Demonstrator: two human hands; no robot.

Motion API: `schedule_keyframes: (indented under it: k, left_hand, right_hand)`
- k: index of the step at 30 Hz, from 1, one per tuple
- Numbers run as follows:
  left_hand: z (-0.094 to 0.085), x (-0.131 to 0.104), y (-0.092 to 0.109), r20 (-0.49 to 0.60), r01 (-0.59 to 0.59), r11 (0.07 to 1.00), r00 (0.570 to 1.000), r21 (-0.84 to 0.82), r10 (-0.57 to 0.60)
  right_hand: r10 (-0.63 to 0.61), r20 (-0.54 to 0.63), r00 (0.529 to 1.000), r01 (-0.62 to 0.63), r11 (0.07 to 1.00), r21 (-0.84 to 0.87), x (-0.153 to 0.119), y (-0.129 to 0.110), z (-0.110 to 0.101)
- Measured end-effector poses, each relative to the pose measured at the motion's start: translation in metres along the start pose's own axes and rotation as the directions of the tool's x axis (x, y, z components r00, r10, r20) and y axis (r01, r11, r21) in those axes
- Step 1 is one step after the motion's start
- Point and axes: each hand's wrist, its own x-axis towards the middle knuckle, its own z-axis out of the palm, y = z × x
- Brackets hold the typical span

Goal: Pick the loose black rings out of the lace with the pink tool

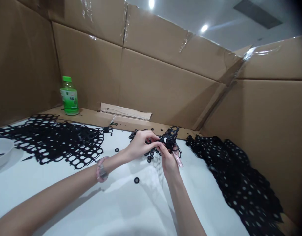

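A crumpled piece of black ring-patterned mesh [171, 135] is pinched between my two hands above the table. My left hand [142, 143] reaches in from the left, thumb and fingertips closed on the near edge of the mesh. From below, my right hand [169, 160] has its fingers closed around the bunched part. A shiny pink strip [177, 158] sticks out beside the right hand; its other end is hidden. Small black rings [149, 158] lie in a loose pile under and beyond the hands.
Flat black netting [54, 141] spreads at the left, near a white bowl [3, 147]. A heap of black perforated sheet [234, 173] lies at the right. A green-capped bottle [69, 98] stands at the back left. Cardboard walls [165, 85] surround the white table [111, 203]; a loose ring [136, 180] lies in front.
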Motion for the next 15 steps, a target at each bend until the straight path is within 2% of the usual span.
schedule_keyframes:
  k: [3,7,9,12,15]
  left_hand:
    - [0.000,0.001,0.002,0.020,0.015,1.000,1.000,0.007,-0.015]
    - [0.001,-0.004,0.001,0.042,-0.096,0.989,0.995,0.114,0.091]
    - [0.004,-0.005,-0.002,0.019,-0.086,0.992,0.996,0.088,0.085]
    - [0.009,-0.002,-0.014,-0.019,0.100,0.980,0.994,-0.173,-0.105]
    - [0.012,0.005,-0.030,0.024,0.276,0.851,0.955,-0.446,-0.297]
  right_hand:
    - [0.003,0.008,1.000,-0.003,1.000,-0.030,0.000,0.002,-0.002]
    - [-0.056,0.018,0.998,0.057,0.996,-0.071,0.001,0.004,-0.003]
    - [-0.070,0.022,0.997,0.071,0.994,-0.078,0.001,0.004,-0.003]
    - [-0.043,-0.007,0.999,0.043,0.999,-0.027,0.000,0.005,-0.001]
    - [-0.006,-0.025,1.000,0.007,1.000,0.030,0.001,0.007,-0.003]
